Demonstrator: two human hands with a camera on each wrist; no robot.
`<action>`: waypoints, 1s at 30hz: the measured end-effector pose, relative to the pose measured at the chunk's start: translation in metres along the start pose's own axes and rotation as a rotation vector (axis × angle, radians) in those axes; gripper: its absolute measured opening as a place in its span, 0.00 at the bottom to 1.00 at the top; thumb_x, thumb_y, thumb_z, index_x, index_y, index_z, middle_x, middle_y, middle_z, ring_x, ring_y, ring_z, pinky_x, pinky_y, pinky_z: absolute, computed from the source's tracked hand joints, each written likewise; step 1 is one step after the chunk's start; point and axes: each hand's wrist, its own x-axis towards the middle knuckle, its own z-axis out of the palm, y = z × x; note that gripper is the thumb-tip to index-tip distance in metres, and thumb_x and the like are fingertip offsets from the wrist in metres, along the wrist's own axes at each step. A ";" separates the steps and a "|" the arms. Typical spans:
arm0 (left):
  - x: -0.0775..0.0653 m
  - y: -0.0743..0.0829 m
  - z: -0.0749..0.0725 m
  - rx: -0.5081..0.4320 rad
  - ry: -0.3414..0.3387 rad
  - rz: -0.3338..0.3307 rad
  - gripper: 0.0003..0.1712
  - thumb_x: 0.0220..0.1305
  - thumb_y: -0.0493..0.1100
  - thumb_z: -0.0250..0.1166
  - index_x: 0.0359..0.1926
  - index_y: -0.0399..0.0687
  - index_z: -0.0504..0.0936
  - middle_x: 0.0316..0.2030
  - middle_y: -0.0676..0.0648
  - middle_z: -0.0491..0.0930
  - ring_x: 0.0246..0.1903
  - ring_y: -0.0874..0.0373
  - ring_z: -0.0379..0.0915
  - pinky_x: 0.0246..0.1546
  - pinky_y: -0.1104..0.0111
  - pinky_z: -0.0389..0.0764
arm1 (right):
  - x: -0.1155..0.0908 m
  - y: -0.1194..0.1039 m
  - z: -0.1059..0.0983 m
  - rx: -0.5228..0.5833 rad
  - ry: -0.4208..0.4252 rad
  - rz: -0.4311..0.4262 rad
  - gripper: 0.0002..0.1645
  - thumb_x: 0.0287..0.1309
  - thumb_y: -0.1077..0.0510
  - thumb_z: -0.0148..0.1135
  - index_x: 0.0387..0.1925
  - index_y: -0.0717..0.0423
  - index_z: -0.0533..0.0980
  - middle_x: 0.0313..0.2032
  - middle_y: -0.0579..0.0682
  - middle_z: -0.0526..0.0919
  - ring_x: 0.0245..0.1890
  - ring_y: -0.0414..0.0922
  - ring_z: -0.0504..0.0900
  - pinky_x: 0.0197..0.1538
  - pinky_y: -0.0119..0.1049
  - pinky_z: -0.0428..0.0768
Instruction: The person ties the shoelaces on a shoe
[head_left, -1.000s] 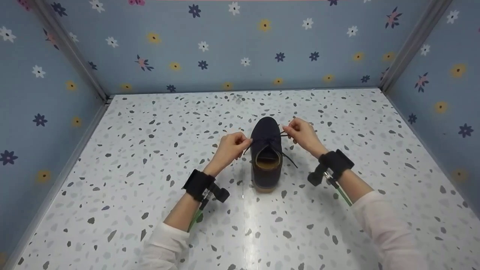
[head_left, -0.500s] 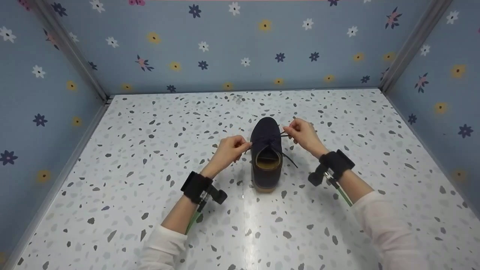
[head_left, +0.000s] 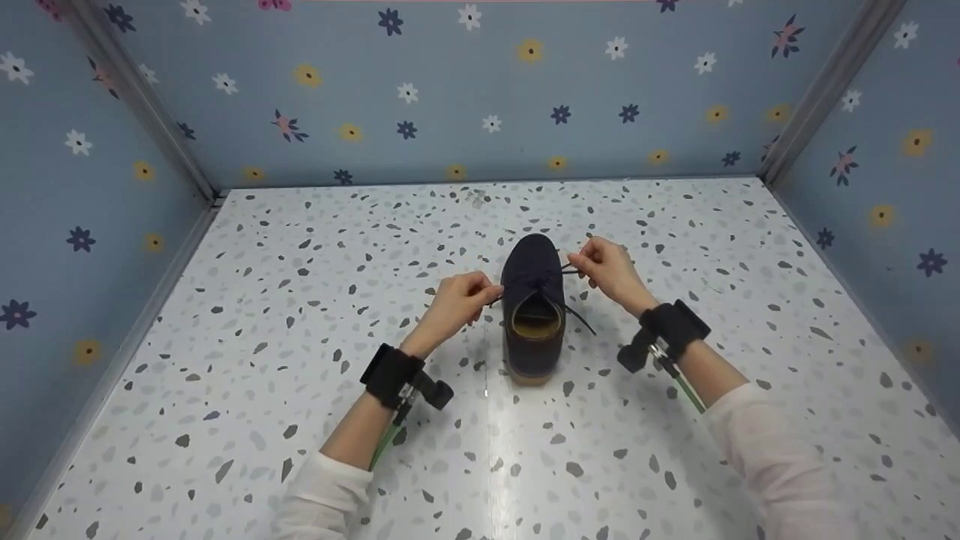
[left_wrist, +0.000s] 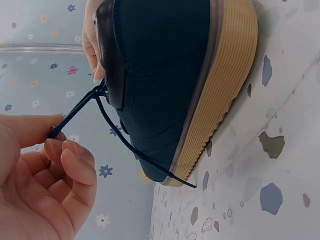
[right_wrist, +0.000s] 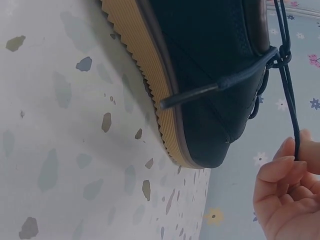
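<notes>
A dark navy lace-up shoe (head_left: pixel 530 255) with a ridged tan sole (left_wrist: pixel 225 85) stands upright, toe pointing away from me. My left hand (head_left: pixel 457 300) pinches a shoelace loop (left_wrist: pixel 75 112) between thumb and forefinger, just left of the shoe. On the other side, my right hand (head_left: pixel 611 274) pinches the opposite loop (right_wrist: pixel 289 95) at its end, the strands stretched taut. Between both loops a knot (right_wrist: pixel 283 56) sits over the tongue. One loose lace end (left_wrist: pixel 132 147) droops down each side of the shoe, its tip (right_wrist: pixel 187 95) large in the right wrist view.
The shoe stands on a white speckled surface (head_left: pixel 315 360). A blue flowered panel (head_left: pixel 480 90) rises behind, with similar panels at left (head_left: pixel 45 225) and right (head_left: pixel 885 195). Black wrist straps (head_left: pixel 394 375) with cameras and green cables are on both forearms.
My left hand has drawn slightly back towards me, still pinching its loop. My right hand has hardly moved, and the shoe stays in place.
</notes>
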 end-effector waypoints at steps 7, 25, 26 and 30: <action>-0.002 0.000 0.000 0.000 -0.006 -0.009 0.18 0.43 0.55 0.48 0.17 0.45 0.68 0.07 0.48 0.63 0.06 0.59 0.59 0.06 0.70 0.61 | -0.001 0.002 0.000 -0.043 0.010 -0.041 0.15 0.39 0.50 0.48 0.18 0.59 0.63 0.13 0.53 0.70 0.08 0.44 0.65 0.11 0.31 0.62; -0.006 0.000 -0.001 0.002 -0.029 -0.004 0.15 0.45 0.50 0.49 0.16 0.43 0.67 0.05 0.47 0.63 0.05 0.58 0.58 0.06 0.70 0.61 | 0.000 0.005 -0.001 -0.041 0.011 -0.034 0.15 0.39 0.50 0.49 0.18 0.59 0.63 0.14 0.53 0.71 0.08 0.43 0.65 0.11 0.30 0.62; -0.007 0.000 -0.001 0.005 -0.029 -0.005 0.15 0.45 0.50 0.49 0.16 0.43 0.67 0.05 0.47 0.63 0.05 0.58 0.58 0.05 0.70 0.61 | 0.000 0.006 -0.001 -0.040 0.009 -0.034 0.15 0.39 0.50 0.49 0.18 0.59 0.63 0.14 0.54 0.71 0.08 0.43 0.65 0.11 0.30 0.62; -0.007 0.001 -0.001 0.006 -0.029 -0.013 0.15 0.45 0.50 0.49 0.15 0.43 0.66 0.05 0.47 0.62 0.05 0.58 0.58 0.05 0.70 0.60 | 0.000 0.006 -0.001 -0.034 0.006 -0.031 0.15 0.39 0.51 0.49 0.18 0.60 0.63 0.14 0.56 0.71 0.08 0.44 0.65 0.11 0.30 0.63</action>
